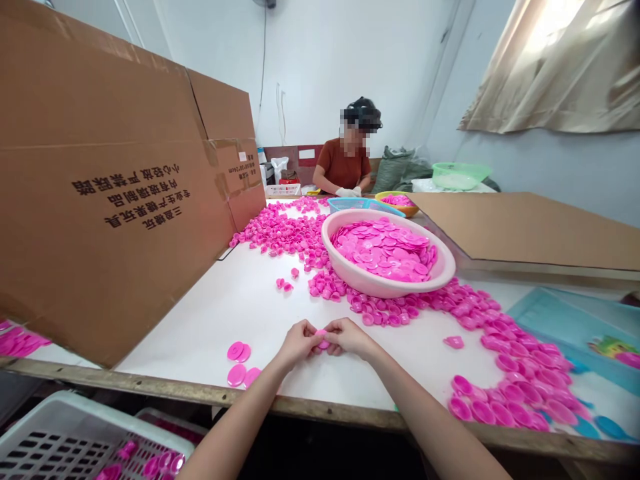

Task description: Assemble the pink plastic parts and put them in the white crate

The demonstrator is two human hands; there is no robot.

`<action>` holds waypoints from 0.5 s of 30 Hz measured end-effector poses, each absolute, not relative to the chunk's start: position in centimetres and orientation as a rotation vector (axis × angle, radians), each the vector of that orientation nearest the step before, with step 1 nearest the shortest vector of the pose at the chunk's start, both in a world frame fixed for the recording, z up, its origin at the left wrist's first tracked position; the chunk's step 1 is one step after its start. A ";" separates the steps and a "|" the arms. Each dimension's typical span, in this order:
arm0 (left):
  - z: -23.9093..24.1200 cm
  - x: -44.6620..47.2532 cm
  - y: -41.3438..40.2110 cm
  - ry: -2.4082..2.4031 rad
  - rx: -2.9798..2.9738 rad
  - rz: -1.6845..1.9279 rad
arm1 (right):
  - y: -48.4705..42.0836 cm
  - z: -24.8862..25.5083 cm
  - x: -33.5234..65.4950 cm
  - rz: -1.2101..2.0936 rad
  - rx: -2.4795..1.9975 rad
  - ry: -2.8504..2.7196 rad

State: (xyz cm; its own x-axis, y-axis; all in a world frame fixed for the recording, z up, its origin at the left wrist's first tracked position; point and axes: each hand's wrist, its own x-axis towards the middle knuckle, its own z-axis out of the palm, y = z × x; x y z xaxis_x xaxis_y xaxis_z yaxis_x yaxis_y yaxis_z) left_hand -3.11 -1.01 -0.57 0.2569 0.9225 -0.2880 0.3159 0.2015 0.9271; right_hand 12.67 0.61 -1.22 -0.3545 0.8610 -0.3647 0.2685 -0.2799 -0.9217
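My left hand [299, 341] and my right hand [349, 335] meet over the white table [225, 313], fingers pinched together on one small pink plastic piece [322, 339]. A few flat pink discs [239, 363] lie on the table just left of my left hand. A pale pink basin [387, 283] full of flat pink discs stands beyond my hands. Loose pink cup-shaped pieces [505, 380] trail around the basin and down the right side.
A large opened cardboard box [100, 200] stands on the left. Flat cardboard [525, 230] lies at right, with a blue sheet [570, 327] below it. A white slotted crate [65, 440] sits under the table edge. A person in a brown shirt [345, 167] works at the far end beside small baskets [397, 202].
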 end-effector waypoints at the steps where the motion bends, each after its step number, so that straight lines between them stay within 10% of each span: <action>1: -0.4 -3.2 -0.8 1.308 1.381 0.610 | 0.7 -1.2 12.7 1.712 -1.405 -1.474; 15: -0.3 0.8 1.1 2.062 2.016 0.498 | 1.8 -0.1 12.6 1.845 -1.532 -1.513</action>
State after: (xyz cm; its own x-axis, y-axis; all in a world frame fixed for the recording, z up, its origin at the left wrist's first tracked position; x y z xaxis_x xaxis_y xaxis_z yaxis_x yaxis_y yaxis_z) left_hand 0.79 1.11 -0.26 -0.0390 0.9959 0.0813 0.9231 0.0047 0.3846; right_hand 12.63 1.84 -0.06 -0.3834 0.7593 -0.5258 0.3672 -0.3971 -0.8411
